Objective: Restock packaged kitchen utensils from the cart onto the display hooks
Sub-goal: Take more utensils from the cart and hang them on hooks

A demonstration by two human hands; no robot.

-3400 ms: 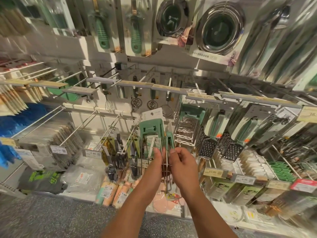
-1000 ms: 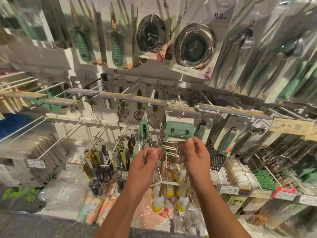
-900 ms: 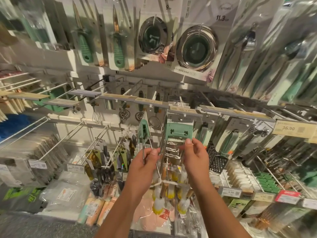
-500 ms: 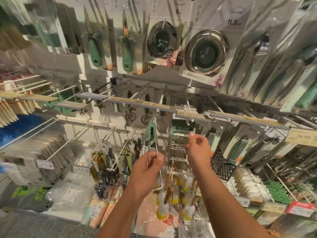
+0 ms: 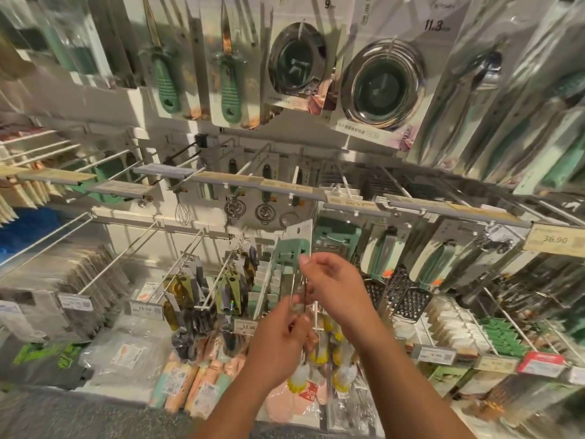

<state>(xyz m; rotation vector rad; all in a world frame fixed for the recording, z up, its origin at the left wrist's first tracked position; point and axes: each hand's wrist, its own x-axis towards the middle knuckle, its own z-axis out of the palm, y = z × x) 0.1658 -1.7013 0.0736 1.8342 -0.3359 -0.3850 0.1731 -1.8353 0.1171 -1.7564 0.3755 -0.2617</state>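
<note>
right hand (image 5: 332,286) dropped from hook, pinches green utensil (image 5: 289,255) | left hand (image 5: 280,340) grips its wires

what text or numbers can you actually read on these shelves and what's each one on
"11.3" on the card of the large steel strainer
"9" on the card of the smaller strainer
"36.90" on the price tag at right
"11.90" on the price tag by the left hand
Other shelf tags, the red tag and the pack print are too blurred to read.
</note>
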